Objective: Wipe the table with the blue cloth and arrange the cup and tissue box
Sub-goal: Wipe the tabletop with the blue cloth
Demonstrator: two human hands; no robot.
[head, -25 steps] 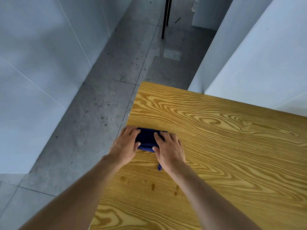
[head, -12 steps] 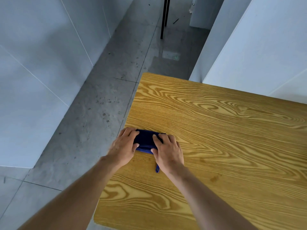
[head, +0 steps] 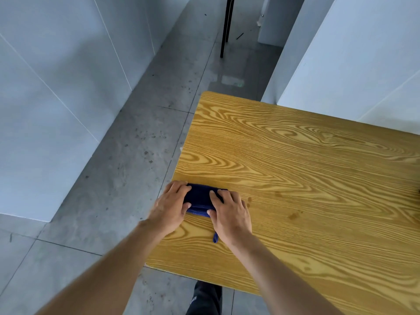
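A folded dark blue cloth (head: 200, 200) lies on the wooden table (head: 306, 178) close to its left edge. My left hand (head: 170, 206) presses on the cloth's left end, partly over the table edge. My right hand (head: 230, 213) presses on its right end. A small blue loop of the cloth sticks out beside my right wrist. No cup or tissue box is in view.
Grey tiled floor (head: 113, 189) lies left of the table. White panels (head: 363, 53) stand behind the far edge. A black leg (head: 225, 28) stands on the floor further back. A few damp spots (head: 293, 215) mark the wood right of my hands. My shoe (head: 205, 298) shows below the table's near edge.
Both hands keep pressing the cloth at the same spot by the left edge. The view has shifted back and right, so the near table edge and my shoe now show.
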